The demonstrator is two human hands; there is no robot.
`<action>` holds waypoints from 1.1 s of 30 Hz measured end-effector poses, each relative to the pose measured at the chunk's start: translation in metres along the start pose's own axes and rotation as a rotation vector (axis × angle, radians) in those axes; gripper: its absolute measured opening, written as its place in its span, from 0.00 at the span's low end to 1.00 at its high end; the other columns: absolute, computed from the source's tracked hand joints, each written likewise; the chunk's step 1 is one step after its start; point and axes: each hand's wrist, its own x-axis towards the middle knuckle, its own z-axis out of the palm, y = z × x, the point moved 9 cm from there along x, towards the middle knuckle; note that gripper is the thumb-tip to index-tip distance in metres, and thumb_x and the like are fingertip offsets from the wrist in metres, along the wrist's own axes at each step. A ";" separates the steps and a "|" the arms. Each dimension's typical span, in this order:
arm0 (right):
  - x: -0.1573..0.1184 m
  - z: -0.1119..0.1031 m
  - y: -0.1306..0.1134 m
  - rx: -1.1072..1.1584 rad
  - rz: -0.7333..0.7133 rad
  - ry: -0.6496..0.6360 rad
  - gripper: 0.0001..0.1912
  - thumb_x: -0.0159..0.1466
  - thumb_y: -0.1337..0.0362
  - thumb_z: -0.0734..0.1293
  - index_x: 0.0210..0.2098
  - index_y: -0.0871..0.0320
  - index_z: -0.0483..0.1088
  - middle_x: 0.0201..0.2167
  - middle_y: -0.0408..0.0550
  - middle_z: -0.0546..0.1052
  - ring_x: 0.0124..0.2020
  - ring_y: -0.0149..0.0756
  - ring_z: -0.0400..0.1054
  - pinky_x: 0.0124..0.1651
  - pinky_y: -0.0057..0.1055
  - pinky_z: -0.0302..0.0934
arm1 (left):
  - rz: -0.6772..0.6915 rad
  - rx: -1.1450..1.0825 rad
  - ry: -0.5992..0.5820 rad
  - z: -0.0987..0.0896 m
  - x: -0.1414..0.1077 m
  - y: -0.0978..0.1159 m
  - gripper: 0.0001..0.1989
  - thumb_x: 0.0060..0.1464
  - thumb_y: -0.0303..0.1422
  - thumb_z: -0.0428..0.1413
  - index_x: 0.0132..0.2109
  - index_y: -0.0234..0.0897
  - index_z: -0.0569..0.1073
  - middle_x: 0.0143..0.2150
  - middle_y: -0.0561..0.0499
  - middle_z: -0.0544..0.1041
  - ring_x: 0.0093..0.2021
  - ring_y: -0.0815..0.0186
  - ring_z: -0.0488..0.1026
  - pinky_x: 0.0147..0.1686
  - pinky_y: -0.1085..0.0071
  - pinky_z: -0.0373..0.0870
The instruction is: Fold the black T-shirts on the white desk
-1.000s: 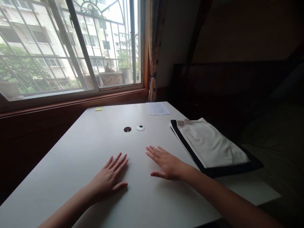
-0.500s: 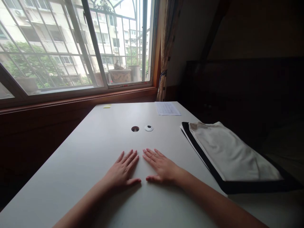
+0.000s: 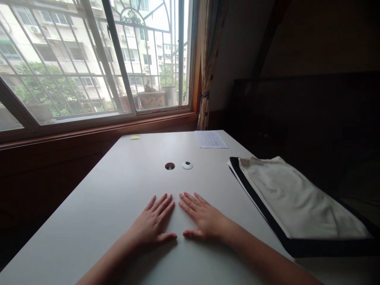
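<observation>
My left hand [image 3: 156, 219] lies flat on the white table [image 3: 97, 209], its fingers spread and pointing away from me. Beside it, a small gap apart, my right hand [image 3: 200, 217] rests palm down in the same way, with a thin ring on one finger. Neither holds anything. Beyond the fingertips are a round cable hole [image 3: 170, 166] in the tabletop and a round white cap [image 3: 187, 165] with a dark opening. Right of my right forearm lies a stack of folded cloth, a pale piece [image 3: 303, 202] over a black one [image 3: 329, 248].
A printed sheet of paper [image 3: 212, 139] lies at the table's far edge. Yellow sticky notes [image 3: 135, 137] are at the far left corner. Behind stand a barred window [image 3: 148, 71] and a tied curtain [image 3: 205, 95]. The room's right side is dark.
The view has tilted up slightly, so the table, cloth and hands appear a little lower. Both hands stay flat in the same place on the table.
</observation>
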 end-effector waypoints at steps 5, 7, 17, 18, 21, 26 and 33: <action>0.000 0.000 0.000 0.003 0.001 0.002 0.50 0.67 0.34 0.57 0.75 0.56 0.37 0.76 0.54 0.36 0.76 0.50 0.31 0.75 0.51 0.24 | -0.003 0.000 -0.010 0.001 0.000 0.000 0.47 0.62 0.62 0.42 0.75 0.43 0.33 0.76 0.46 0.40 0.76 0.48 0.42 0.71 0.42 0.41; 0.000 0.000 0.001 0.005 0.001 0.002 0.50 0.67 0.34 0.57 0.75 0.56 0.37 0.76 0.53 0.36 0.76 0.50 0.30 0.75 0.51 0.23 | -0.002 -0.001 -0.004 0.001 0.000 -0.001 0.47 0.62 0.62 0.43 0.75 0.43 0.33 0.76 0.46 0.40 0.75 0.48 0.42 0.71 0.42 0.41; 0.000 0.000 0.000 0.025 -0.003 -0.002 0.49 0.67 0.35 0.58 0.75 0.56 0.38 0.76 0.53 0.37 0.76 0.50 0.30 0.75 0.50 0.23 | -0.009 -0.009 -0.004 0.003 0.000 -0.002 0.47 0.62 0.63 0.43 0.76 0.43 0.34 0.77 0.46 0.40 0.76 0.48 0.42 0.72 0.43 0.40; 0.000 0.000 0.000 0.023 -0.003 0.000 0.49 0.67 0.36 0.58 0.75 0.56 0.38 0.76 0.53 0.37 0.76 0.50 0.30 0.75 0.50 0.23 | -0.010 -0.011 -0.007 0.003 0.001 -0.002 0.47 0.62 0.63 0.43 0.76 0.43 0.34 0.77 0.45 0.40 0.76 0.48 0.42 0.72 0.43 0.40; 0.000 0.000 0.001 0.018 0.000 0.001 0.49 0.67 0.36 0.58 0.75 0.56 0.38 0.76 0.53 0.37 0.76 0.50 0.30 0.75 0.50 0.23 | -0.017 -0.018 -0.017 0.003 0.001 -0.001 0.47 0.62 0.63 0.43 0.76 0.43 0.35 0.76 0.45 0.40 0.76 0.48 0.41 0.72 0.43 0.40; 0.000 0.000 0.001 0.036 0.005 -0.004 0.50 0.67 0.35 0.58 0.75 0.55 0.36 0.76 0.53 0.36 0.76 0.50 0.30 0.75 0.50 0.23 | -0.023 -0.021 -0.023 0.001 0.000 -0.001 0.47 0.62 0.63 0.43 0.76 0.43 0.35 0.76 0.45 0.40 0.76 0.47 0.41 0.72 0.43 0.40; -0.001 -0.003 0.000 0.043 0.020 -0.003 0.50 0.66 0.35 0.59 0.75 0.56 0.38 0.76 0.54 0.37 0.76 0.51 0.31 0.75 0.51 0.24 | -0.015 -0.011 -0.007 0.001 0.001 -0.001 0.48 0.62 0.62 0.45 0.75 0.45 0.34 0.76 0.45 0.41 0.75 0.47 0.43 0.72 0.43 0.41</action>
